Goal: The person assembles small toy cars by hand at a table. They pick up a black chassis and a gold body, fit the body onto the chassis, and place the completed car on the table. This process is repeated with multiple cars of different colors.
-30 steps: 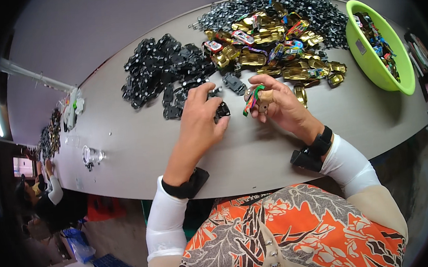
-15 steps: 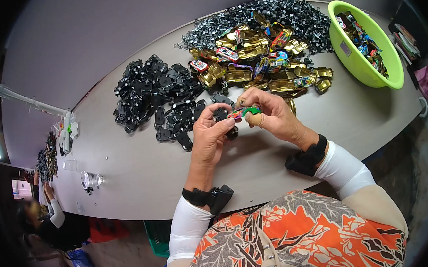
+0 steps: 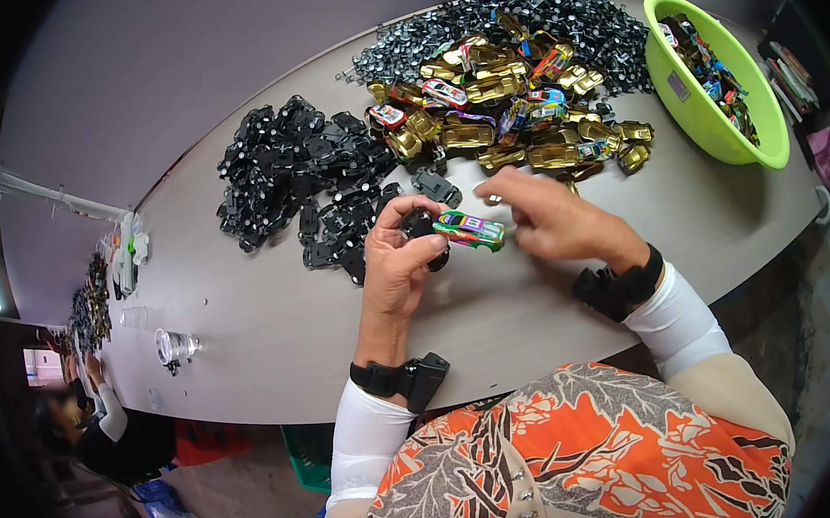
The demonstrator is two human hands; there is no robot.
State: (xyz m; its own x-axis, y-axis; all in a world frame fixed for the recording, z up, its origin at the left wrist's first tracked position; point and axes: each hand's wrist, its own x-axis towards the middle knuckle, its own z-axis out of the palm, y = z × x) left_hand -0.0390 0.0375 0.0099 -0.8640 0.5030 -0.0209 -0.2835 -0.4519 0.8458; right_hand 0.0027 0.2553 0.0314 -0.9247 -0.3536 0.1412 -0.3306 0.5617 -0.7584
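Observation:
Between the thumb and fingers of my left hand [image 3: 398, 260] is a green toy car [image 3: 471, 231] with purple and pink printing, lying level with its roof up. A black car base [image 3: 420, 228] shows within the same hand, partly hidden by the fingers. My right hand [image 3: 566, 215] is off the car, just to its right, slightly blurred, with the index finger stretched out over the table. Close under that fingertip is a tiny pale-and-dark piece [image 3: 495, 199], too small to name. A dark grey car base [image 3: 436, 188] lies on the table beyond my left hand.
Black car bases [image 3: 298, 166] are heaped at the left. Gold and printed car shells [image 3: 494, 88] form a pile ahead, before a mound of small wheel pieces [image 3: 552, 14]. A lime-green basin [image 3: 763, 143] holds car shells. Clear cups [image 3: 176, 346] and another person [image 3: 109, 425] are far left.
My right hand has let go of the green car and moved right, its index finger now extended. The car stays in my left hand, more of it showing.

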